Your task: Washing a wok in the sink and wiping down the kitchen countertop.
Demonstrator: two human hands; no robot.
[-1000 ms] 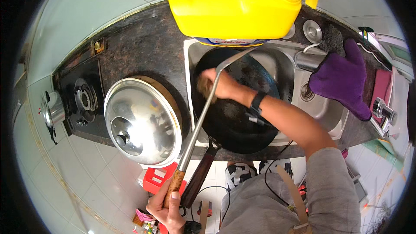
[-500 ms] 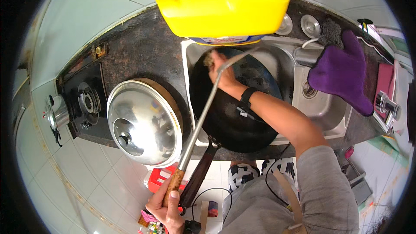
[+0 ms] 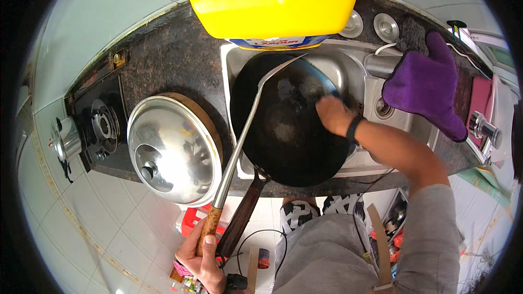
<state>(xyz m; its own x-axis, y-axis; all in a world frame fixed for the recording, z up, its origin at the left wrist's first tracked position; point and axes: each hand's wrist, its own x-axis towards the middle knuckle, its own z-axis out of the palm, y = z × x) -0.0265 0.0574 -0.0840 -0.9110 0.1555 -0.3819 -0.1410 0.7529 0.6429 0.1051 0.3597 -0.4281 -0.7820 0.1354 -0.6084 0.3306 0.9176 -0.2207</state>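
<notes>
Left hand (image 3: 202, 264): fingers wrapped round the wooden grip of a long metal spatula (image 3: 239, 144), whose shaft slants up across the near-left side of the wok (image 3: 289, 155), blade end over its far side. The wok's dark handle (image 3: 242, 212) ends just beside this hand; cannot tell if they touch.

Right hand (image 3: 336, 117): blurred, over the wok's right inner side, fingers bent. Cannot tell whether it grips anything.

Progress, as I judge it: work inside the wok under way, not finished. Done: wok set down in the sink (image 3: 226, 79), its inside open to the hand. Left: pale patches on the dark bottom and higher up; residue or wet glare, hard to say.

Surface: dark speckled counter (image 3: 169, 57). Large domed steel lid (image 3: 174, 155) near the front edge, left of the sink; cooktop (image 3: 104, 125) beyond. Yellow jug (image 3: 267, 2) behind the sink, two round metal pieces (image 3: 386, 28) beside it. Purple glove (image 3: 422, 90) over the sink's right part, drain (image 3: 383, 108) just left of it.

Room: pale tiled walls (image 3: 120, 16), light floor tiles (image 3: 264, 207), something red (image 3: 190, 220) below the counter.
</notes>
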